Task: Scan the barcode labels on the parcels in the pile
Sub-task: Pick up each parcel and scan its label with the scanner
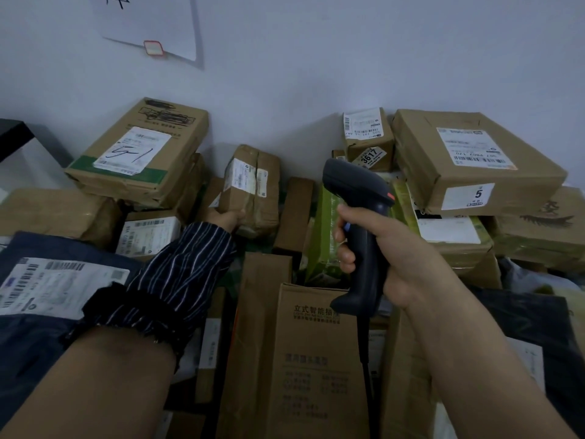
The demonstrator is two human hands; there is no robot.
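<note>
The left hand (226, 218) holds the bottom of a small brown parcel (269, 201) with a white label (243, 177), far back in the pile by the wall (316, 74). The right hand (392, 248) is wrapped round the handle of a black scanner (354, 182), up near that parcel.

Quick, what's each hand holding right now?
Left hand: grips a small taped parcel.
Right hand: grips the black barcode scanner.
</note>
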